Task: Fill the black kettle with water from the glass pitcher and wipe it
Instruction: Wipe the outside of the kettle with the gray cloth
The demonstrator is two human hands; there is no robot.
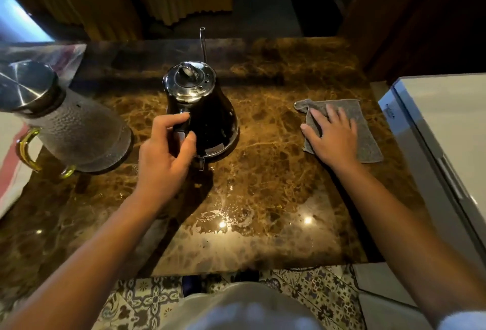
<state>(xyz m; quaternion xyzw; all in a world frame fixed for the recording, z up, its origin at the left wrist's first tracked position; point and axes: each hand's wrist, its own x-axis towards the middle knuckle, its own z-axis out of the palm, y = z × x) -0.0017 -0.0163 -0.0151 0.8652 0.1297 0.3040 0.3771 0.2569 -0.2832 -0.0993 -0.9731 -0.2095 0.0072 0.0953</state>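
Kettle [202, 116] stands mid-table [263, 185], lid on, its handle pinched in the left grip [168, 150]. Right grip [331, 132] lies spread flat on the grey cloth [365, 140]. Glass pitcher [65, 124] stands left; white appliance [447, 129] flanks the right.

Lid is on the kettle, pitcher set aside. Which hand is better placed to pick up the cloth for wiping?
Right. The right hand already lies flat on the grey cloth, while the left hand is curled at the black kettle handle, suited to steadying it.
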